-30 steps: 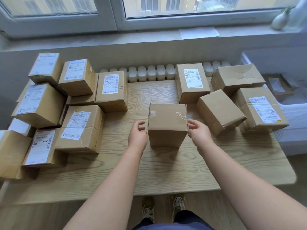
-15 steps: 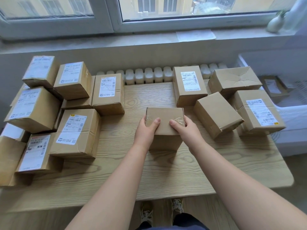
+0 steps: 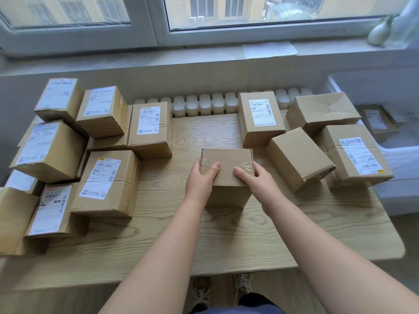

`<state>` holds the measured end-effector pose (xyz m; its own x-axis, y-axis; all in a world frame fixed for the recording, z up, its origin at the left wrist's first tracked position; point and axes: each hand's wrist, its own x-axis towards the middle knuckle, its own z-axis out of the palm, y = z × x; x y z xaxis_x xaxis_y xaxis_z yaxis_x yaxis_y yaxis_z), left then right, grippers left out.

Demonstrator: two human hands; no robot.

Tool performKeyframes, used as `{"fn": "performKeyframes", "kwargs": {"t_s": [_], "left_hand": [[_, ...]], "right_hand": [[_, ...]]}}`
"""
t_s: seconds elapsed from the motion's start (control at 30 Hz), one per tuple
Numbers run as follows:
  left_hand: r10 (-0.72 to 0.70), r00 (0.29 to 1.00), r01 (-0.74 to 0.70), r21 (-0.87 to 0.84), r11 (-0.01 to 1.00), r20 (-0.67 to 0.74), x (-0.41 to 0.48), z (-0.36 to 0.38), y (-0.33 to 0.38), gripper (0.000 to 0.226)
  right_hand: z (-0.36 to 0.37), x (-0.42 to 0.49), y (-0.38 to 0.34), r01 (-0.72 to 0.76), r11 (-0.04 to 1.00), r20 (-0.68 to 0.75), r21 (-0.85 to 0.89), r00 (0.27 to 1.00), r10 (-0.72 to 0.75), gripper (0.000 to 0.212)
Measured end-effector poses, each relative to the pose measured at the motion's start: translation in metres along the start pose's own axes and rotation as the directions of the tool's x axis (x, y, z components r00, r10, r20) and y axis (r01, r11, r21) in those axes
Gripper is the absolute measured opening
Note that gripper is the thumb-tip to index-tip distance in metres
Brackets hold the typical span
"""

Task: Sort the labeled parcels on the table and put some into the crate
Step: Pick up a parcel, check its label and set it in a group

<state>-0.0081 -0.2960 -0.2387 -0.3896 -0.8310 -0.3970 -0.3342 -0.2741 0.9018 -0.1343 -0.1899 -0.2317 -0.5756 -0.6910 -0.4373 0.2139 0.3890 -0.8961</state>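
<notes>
The left hand (image 3: 200,179) and right hand (image 3: 258,180) hold 1 plain parcel (image 3: 226,164) at the middle of the tabletop (image 3: 226,234), fingers (image 3: 213,167) clamped on its 2 sides, thumbs on top. Its upper face shows no label, so I'd guess they're tipping it to find one; labelled parcels (image 3: 106,177) pile left, the crate (image 3: 399,152) sits right

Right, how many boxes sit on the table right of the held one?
4: upright labelled box at the back, crumpled box in the corner, plain box in front, tilted labelled box at the edge. More may hide underneath.
</notes>
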Motion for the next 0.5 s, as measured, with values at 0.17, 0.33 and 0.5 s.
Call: {"fn": "performKeyframes", "kwargs": {"t_s": [0.17,0.33,0.5], "left_hand": [[-0.021,1.0,0.021,-0.022,1.0,-0.001,0.003,0.0,0.003,0.054],[-0.09,0.993,0.09,-0.01,0.996,-0.082,0.004,-0.002,0.006,0.058],[-0.091,0.995,0.095,-0.116,0.989,0.032,0.001,-0.013,0.014,0.062]], "right_hand": [[-0.016,-0.011,0.012,-0.046,0.986,0.21,-0.162,0.974,0.08,0.069],[-0.02,-0.015,0.005,0.005,0.989,0.104,-0.151,0.995,0.01,0.058],[-0.026,-0.006,-0.006,-0.049,0.991,-0.016,-0.127,0.999,0.048,0.046]]}}
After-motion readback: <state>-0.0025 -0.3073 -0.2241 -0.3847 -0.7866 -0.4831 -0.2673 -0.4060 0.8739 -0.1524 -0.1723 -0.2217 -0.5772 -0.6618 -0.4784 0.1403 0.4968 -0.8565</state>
